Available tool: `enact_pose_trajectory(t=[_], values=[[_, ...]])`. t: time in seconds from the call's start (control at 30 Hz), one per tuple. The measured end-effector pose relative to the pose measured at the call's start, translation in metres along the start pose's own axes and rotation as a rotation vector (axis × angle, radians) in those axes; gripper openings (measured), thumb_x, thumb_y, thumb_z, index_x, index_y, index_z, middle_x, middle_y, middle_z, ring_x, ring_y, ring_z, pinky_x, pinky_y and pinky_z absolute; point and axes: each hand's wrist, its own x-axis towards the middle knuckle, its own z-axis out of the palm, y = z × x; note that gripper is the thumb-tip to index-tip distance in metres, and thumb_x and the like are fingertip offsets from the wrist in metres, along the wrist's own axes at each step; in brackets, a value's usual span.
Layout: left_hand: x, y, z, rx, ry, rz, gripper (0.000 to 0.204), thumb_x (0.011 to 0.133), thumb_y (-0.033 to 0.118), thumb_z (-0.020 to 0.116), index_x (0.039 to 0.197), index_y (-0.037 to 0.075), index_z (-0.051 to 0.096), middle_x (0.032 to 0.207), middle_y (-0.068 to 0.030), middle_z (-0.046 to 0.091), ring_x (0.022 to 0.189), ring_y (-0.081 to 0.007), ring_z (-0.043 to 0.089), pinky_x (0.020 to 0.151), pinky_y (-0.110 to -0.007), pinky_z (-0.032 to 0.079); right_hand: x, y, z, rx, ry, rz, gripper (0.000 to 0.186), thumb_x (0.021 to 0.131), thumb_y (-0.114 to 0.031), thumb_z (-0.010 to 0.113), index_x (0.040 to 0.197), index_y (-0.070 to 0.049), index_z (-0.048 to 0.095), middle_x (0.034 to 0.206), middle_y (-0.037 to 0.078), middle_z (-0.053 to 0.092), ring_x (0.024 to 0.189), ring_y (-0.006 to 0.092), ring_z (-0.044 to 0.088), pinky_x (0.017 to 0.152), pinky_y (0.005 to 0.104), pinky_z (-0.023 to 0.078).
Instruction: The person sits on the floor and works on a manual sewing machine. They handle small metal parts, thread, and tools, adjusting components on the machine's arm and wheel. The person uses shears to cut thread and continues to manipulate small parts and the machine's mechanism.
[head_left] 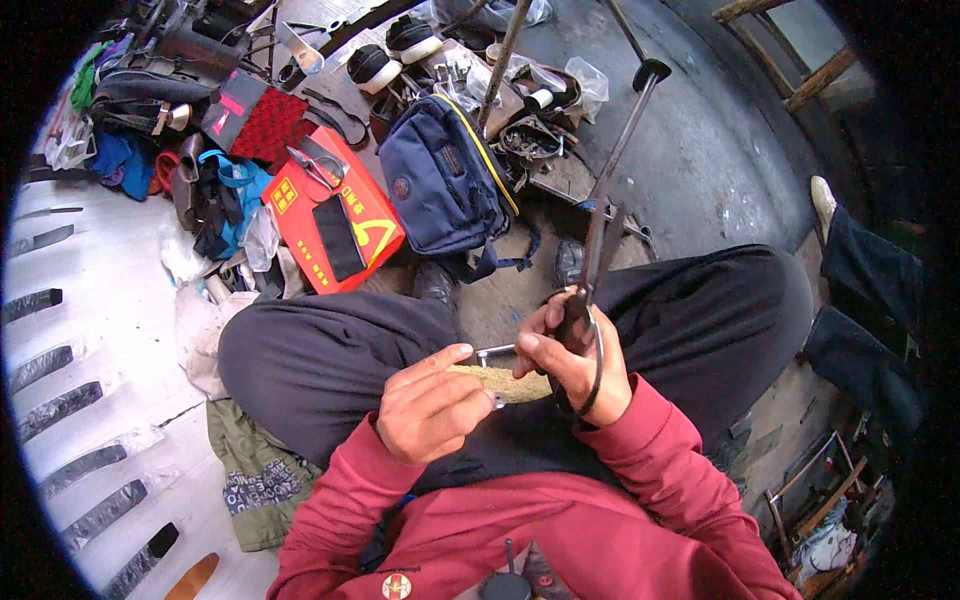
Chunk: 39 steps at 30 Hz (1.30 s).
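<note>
My right hand [585, 360] is wrapped round a pair of large dark scissors [597, 250], with the blades pointing up and away and one handle loop lying along the wrist. My left hand [432, 408] is curled, index finger stretched toward the right hand, at the left end of a rough yellowish strip [515, 384] above my lap. A thin metal bar [497, 352] lies just above the strip, between the hands. A small shiny metal piece [496, 399] shows by the left fingertips. The fingers partly hide the strip's ends, and its material is unclear.
Beyond my left knee lies a red box [305, 235] with pliers [318, 165] and a dark phone-like slab [340, 240] on it. A navy bag [440, 175] stands beside it. Several dark insoles [60, 410] line the left. A metal pole [625, 135] rises ahead; someone's legs [870, 290] are at right.
</note>
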Motion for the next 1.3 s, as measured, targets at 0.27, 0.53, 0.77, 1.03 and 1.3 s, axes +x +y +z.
enact_pose_trajectory(t=[0.27,0.53,0.77,1.03,1.3], values=[[-0.004,-0.004,0.007,0.016,-0.003,-0.037,0.033,0.070,-0.003,0.070,0.102,0.003,0.066,0.090,-0.0114,0.070,0.079,-0.0273,0.073,0.096,-0.049,0.058,-0.018,0.003,-0.004,-0.378,-0.237,-0.093,0.042,0.083,0.000,0.085,0.099,-0.008,0.047,0.091,0.008,0.065,0.088,0.0162,0.063,0.080,0.0314,0.051],[-0.004,-0.003,0.016,-0.070,0.129,-0.141,0.018,0.080,-0.005,0.075,0.094,0.004,0.067,0.083,-0.0091,0.072,0.076,-0.0273,0.073,0.091,-0.046,0.061,-0.015,0.007,-0.003,-0.207,-0.260,-0.161,0.035,0.086,-0.002,0.083,0.101,-0.005,0.052,0.096,0.007,0.069,0.089,0.0138,0.065,0.081,0.0309,0.053],[-0.007,-0.002,0.022,-0.152,0.217,-0.275,0.014,0.084,0.001,0.080,0.089,0.004,0.067,0.078,-0.0091,0.074,0.075,-0.0257,0.077,0.090,-0.047,0.062,-0.016,0.008,-0.004,-0.146,-0.238,-0.097,0.029,0.089,-0.002,0.080,0.098,-0.005,0.052,0.102,0.011,0.071,0.097,0.0186,0.069,0.085,0.0341,0.055],[-0.009,0.005,0.030,-0.135,0.287,-0.435,0.011,0.088,0.002,0.078,0.089,0.004,0.067,0.078,-0.0082,0.074,0.077,-0.0265,0.077,0.094,-0.046,0.060,-0.014,0.011,-0.002,-0.044,-0.212,-0.060,0.033,0.090,0.001,0.076,0.099,-0.007,0.046,0.104,0.016,0.071,0.098,0.0216,0.069,0.085,0.0337,0.055],[-0.011,0.007,0.032,-0.352,0.299,-0.594,0.010,0.088,0.001,0.076,0.092,0.003,0.068,0.084,-0.0115,0.074,0.082,-0.0300,0.076,0.083,-0.038,0.059,-0.013,0.015,-0.001,-0.174,-0.183,-0.146,0.035,0.090,0.006,0.073,0.098,-0.008,0.042,0.108,0.019,0.072,0.101,0.0228,0.069,0.088,0.0340,0.054]])
